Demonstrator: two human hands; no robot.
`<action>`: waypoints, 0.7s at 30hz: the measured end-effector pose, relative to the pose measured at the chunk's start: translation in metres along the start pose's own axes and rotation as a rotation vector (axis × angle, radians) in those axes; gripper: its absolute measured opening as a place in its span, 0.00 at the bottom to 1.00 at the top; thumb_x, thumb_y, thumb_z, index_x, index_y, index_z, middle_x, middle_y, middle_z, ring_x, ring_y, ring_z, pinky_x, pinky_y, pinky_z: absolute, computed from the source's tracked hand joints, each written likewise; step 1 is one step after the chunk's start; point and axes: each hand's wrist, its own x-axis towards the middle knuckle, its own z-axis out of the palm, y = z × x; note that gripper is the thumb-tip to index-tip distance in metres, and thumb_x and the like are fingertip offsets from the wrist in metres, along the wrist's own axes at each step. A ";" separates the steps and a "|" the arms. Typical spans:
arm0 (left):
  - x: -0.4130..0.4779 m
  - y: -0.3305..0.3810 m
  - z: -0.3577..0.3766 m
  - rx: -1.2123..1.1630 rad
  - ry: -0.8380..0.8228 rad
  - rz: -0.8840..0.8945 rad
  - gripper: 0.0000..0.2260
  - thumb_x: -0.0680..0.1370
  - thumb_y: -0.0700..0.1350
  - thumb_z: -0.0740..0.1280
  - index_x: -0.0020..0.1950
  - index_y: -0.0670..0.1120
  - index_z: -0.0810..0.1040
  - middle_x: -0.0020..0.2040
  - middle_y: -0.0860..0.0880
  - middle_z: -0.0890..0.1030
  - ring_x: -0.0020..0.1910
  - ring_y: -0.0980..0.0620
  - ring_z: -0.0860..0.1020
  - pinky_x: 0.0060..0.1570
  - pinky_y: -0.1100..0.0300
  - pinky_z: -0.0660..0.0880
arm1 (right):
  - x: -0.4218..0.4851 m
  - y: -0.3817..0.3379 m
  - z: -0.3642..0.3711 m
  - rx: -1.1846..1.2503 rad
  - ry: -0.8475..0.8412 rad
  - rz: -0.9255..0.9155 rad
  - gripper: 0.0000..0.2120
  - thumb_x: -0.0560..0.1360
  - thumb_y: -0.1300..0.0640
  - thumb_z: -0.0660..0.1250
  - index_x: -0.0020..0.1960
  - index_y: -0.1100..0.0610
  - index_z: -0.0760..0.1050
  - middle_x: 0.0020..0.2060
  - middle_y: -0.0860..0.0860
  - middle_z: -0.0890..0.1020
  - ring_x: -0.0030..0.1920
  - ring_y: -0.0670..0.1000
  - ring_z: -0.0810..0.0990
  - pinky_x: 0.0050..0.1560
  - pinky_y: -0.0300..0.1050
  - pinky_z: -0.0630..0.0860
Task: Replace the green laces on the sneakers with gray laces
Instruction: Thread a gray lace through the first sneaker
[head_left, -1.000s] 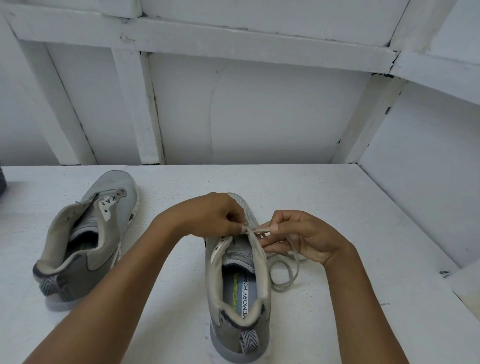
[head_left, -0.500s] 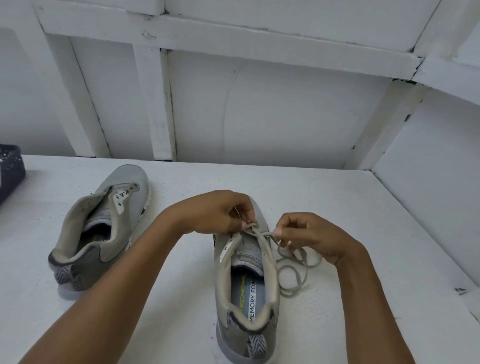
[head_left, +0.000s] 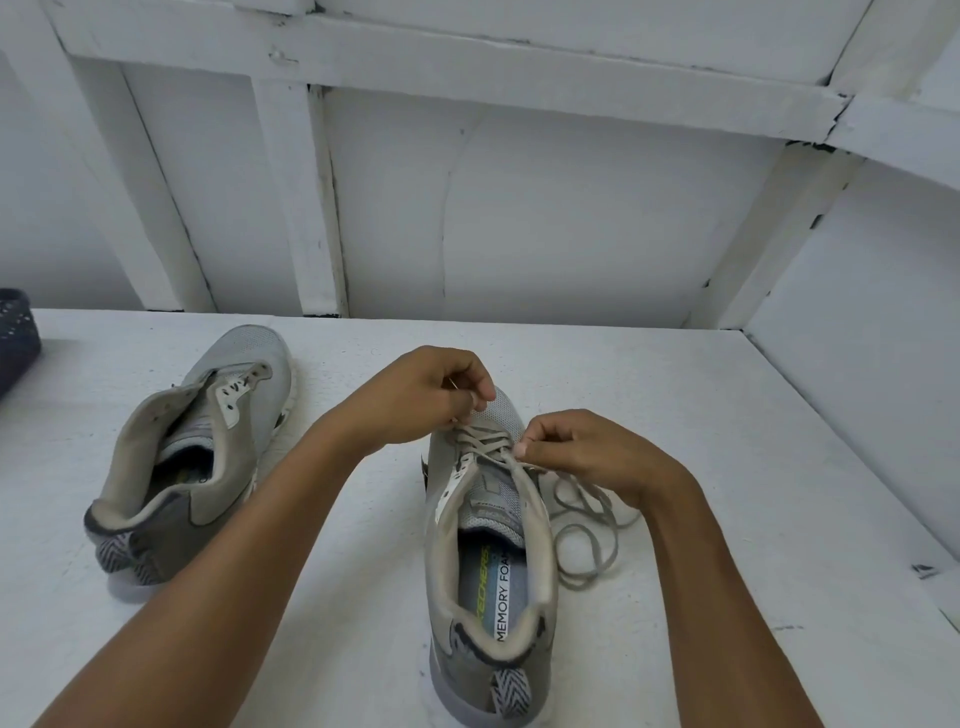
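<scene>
Head view: right grip (head_left: 587, 452) pinches the gray lace (head_left: 483, 441) at the right eyelets of the sneaker (head_left: 498, 571), which lies toe-away, while left grip (head_left: 431, 395) pinches another strand just toeward.

Dark perforated basket (head_left: 15, 338) at white table's (head_left: 675, 415) far left edge; white framed wall (head_left: 571, 218) behind.

A plain work booth: white-painted timber-framed wall (head_left: 571, 208) behind white table (head_left: 675, 405).

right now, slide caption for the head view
Left hand and right hand thread gray lace into near sneaker; other sneaker unlaced.
</scene>
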 end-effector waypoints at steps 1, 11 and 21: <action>0.001 0.000 0.001 0.002 -0.008 0.001 0.12 0.76 0.33 0.64 0.45 0.48 0.82 0.37 0.53 0.82 0.37 0.56 0.79 0.44 0.55 0.77 | 0.000 -0.001 -0.002 -0.009 -0.004 0.019 0.11 0.79 0.55 0.68 0.41 0.60 0.78 0.31 0.47 0.79 0.32 0.43 0.74 0.38 0.37 0.69; 0.022 0.026 0.018 0.121 -0.177 0.026 0.06 0.79 0.44 0.67 0.49 0.50 0.84 0.44 0.53 0.84 0.44 0.55 0.81 0.53 0.53 0.78 | -0.025 -0.023 -0.051 0.037 0.117 -0.041 0.26 0.73 0.40 0.68 0.35 0.61 0.66 0.31 0.52 0.63 0.34 0.51 0.60 0.41 0.44 0.62; 0.021 0.063 0.041 -0.256 -0.258 0.125 0.14 0.81 0.51 0.66 0.44 0.42 0.80 0.44 0.48 0.84 0.47 0.51 0.82 0.55 0.50 0.77 | -0.032 -0.025 -0.062 0.278 0.436 -0.177 0.21 0.77 0.43 0.65 0.42 0.63 0.80 0.36 0.53 0.80 0.42 0.49 0.79 0.50 0.48 0.76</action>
